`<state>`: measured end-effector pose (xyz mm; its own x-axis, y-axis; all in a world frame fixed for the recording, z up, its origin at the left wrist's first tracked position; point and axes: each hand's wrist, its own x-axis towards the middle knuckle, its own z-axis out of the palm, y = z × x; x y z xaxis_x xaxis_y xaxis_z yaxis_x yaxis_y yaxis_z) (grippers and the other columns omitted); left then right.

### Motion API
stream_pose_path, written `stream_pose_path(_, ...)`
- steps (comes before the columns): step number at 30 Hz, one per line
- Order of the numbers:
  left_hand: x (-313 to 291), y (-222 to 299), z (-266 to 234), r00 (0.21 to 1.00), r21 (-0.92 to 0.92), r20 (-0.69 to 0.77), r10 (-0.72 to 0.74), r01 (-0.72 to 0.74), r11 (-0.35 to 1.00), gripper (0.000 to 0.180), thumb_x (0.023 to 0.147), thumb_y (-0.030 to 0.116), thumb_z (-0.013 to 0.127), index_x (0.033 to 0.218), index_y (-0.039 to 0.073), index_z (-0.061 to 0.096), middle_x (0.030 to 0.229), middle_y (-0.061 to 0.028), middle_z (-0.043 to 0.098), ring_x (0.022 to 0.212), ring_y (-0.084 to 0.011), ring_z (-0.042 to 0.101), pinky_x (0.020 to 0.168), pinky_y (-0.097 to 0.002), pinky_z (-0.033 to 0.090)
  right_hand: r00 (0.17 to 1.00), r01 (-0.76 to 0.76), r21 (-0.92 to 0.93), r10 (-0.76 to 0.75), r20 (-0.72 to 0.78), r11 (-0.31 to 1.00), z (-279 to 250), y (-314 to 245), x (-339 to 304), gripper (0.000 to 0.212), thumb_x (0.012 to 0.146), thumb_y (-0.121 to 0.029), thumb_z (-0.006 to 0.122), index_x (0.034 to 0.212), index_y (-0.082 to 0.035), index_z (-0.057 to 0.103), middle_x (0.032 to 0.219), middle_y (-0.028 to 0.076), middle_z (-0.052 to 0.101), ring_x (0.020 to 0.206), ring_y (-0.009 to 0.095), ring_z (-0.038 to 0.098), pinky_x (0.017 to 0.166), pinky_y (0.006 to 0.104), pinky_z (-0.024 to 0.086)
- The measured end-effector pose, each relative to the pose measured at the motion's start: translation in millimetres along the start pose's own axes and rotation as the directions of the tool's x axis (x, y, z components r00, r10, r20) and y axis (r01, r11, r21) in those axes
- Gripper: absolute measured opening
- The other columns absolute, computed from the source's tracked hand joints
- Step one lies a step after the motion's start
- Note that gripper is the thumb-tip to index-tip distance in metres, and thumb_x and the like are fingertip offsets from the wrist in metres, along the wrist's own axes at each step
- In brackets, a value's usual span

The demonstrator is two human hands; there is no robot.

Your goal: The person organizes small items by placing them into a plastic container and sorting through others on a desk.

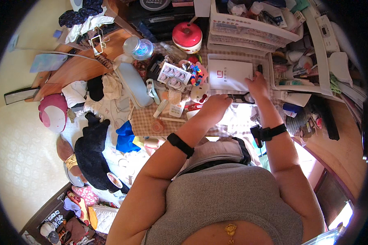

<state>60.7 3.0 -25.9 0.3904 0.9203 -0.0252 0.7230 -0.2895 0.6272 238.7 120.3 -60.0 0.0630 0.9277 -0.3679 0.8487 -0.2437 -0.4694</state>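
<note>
A flat white box (229,73) with a small red mark lies on the checked tablecloth in front of me. My right hand (258,86) is at its right edge, the thumb by the box and the fingers curled. A short dark stick-like piece (260,68) shows just past those fingertips; whether they grip it is unclear. My left hand (217,108) is below the box, its fingers closed together at a small dark thing (238,97) that reaches toward my right wrist. Its kind is too small to tell. Both forearms wear black straps.
Left of the box are a plush toy (200,93), a photo card (173,75) and a pale blue case (134,85). Behind stand a red-lidded pot (187,37) and a clear jar (138,48). White drawers (249,32) and a crowded shelf (298,87) border the right.
</note>
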Motion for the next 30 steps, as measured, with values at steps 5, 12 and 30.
stream_pose_path(5,0,3,-7,1.000,-0.039,0.021,0.008,-0.007,0.999,0.023,0.076,0.001,0.050,0.099,-0.002,0.056,0.091,-0.0192,0.058,0.089,-0.0361,0.058,0.077,-0.0412,0.048,0.998,-0.026,0.306,0.006,0.069,0.952,-9,1,2,0.040,0.075,-0.025,0.062,0.109,-0.002,0.059,0.099,0.020,0.064,0.090,0.033,0.062,0.080,0.0369,0.048)
stream_pose_path(12,0,22,-27,0.949,-0.097,-0.311,-0.040,0.009,0.995,0.030,0.075,0.010,0.067,0.099,-0.003,0.055,0.093,-0.0178,0.059,0.088,-0.0345,0.057,0.078,-0.0404,0.047,0.992,0.121,0.581,-0.071,-0.108,0.805,-24,17,-4,0.028,0.079,-0.016,0.059,0.104,-0.003,0.061,0.095,0.014,0.066,0.086,0.024,0.062,0.074,0.0331,0.047)
stream_pose_path(30,-33,0,-106,0.685,-0.973,-0.227,-0.693,-0.185,0.136,0.026,0.088,0.008,0.056,0.111,-0.001,0.047,0.097,-0.0106,0.059,0.084,-0.0152,0.062,0.068,-0.0277,0.054,0.856,-0.284,0.875,-0.309,0.415,0.391,-46,-101,-116,0.026,0.088,-0.010,0.056,0.111,0.002,0.051,0.094,0.011,0.061,0.086,0.020,0.063,0.079,0.0306,0.053)
